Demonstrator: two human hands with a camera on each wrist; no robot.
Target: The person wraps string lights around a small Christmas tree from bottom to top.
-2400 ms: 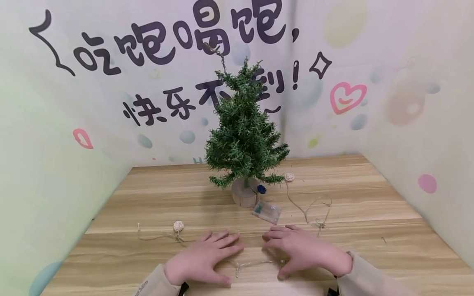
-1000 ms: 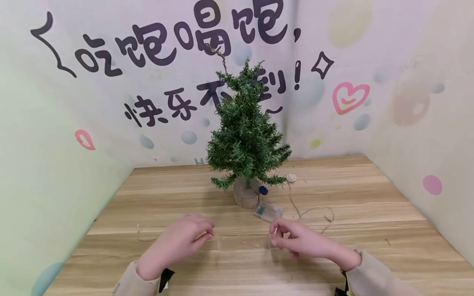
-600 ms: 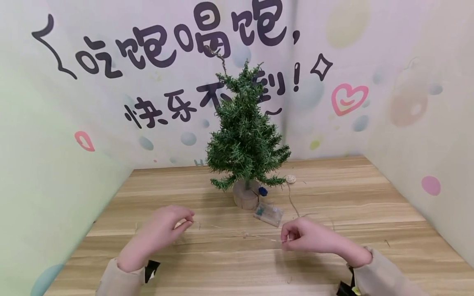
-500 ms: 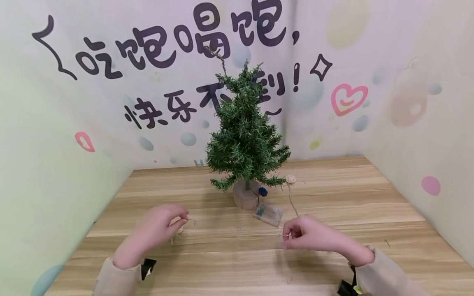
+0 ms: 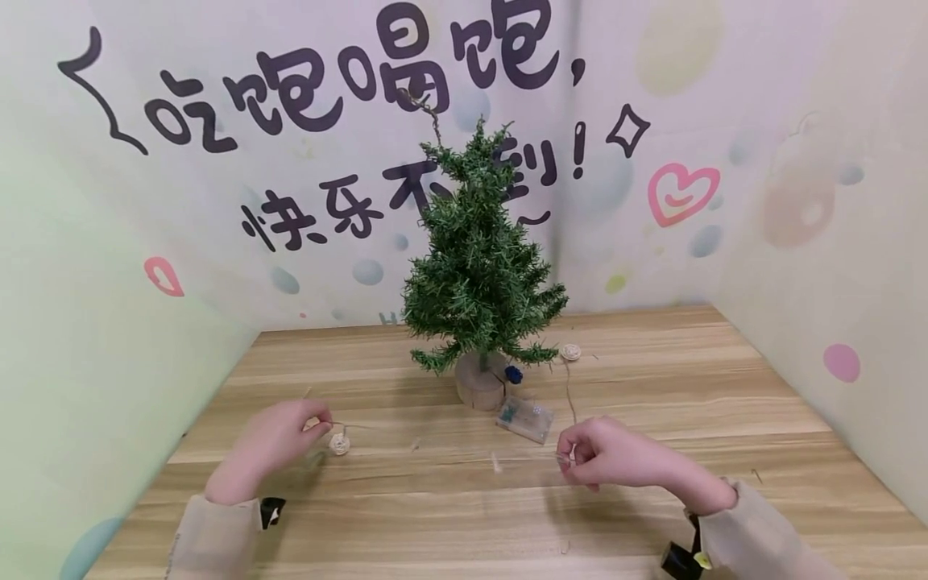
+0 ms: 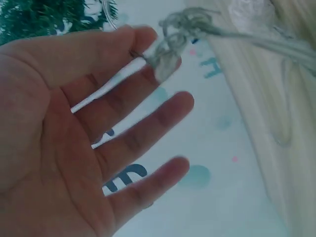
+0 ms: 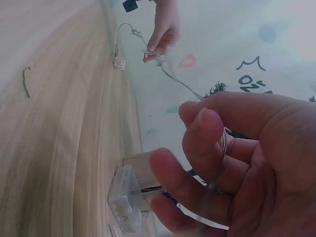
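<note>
Left hand and right hand each pinch the thin wire, strung left to right on the near side of the tree; likely the step is straightening it, next calling for gentle, even tension

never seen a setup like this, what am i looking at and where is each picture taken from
There is no robot arm here, just a person's bare left hand and right hand. The wide picture comes from a camera worn on the head, looking forward and down; the two close ones come from cameras worn on the wrists. On the wooden table stands a small green tree on a round base, with a clear box and a small blue object beside it, and a pale ball farther right. Both hands pinch a thin string that runs between them.
</note>
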